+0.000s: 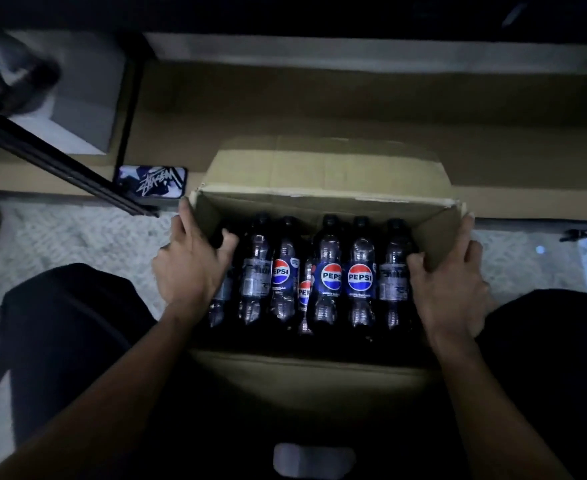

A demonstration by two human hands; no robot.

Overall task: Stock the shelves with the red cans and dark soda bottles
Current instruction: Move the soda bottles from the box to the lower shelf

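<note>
Knees in dark trousers flank an open cardboard box [302, 375] that sits on a pale, nubbly carpet [60, 233]. Both forearms reach forward to its side walls. The left hand [191, 268] grips the left wall, thumb curled inside and fingers outside. The right hand [447, 282] clasps the right wall the same way. Between the hands, dark Pepsi bottles [330, 271] with black caps fill the box side by side, some with their labels turned away; whether they stand or lean is hard to tell from above. Beyond the far flap, a phone [151, 181] in a graffiti-print case lies on a tan board [319, 109], just beside the box's far left corner. A black rod [60, 161] slants across at left.
</note>
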